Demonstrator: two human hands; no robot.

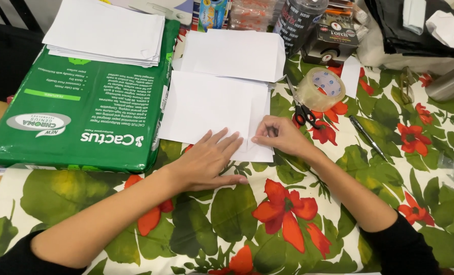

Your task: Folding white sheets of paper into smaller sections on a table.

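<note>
Both hands pressing a folded white sheet (209, 109) flat on the floral tablecloth (288, 214).

Left hand (206, 163) spread open, palm down, on the sheet's near corner; right hand (280, 135) at 3 o'clock from it, fingertips pinched on the folded edge, apparently creasing it. Second white sheet (234, 53) at 12 o'clock, slightly overlapping. Green ream of paper (84, 114) at 9 o'clock, carrying 1 loose stack (104, 33). Scissors (300, 104), tape roll (321, 89) and pen (367, 135) toward 2 o'clock.

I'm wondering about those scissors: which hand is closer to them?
Right. The right hand rests on the white paper just beside the scissors; the left hand lies flat farther away.
</note>
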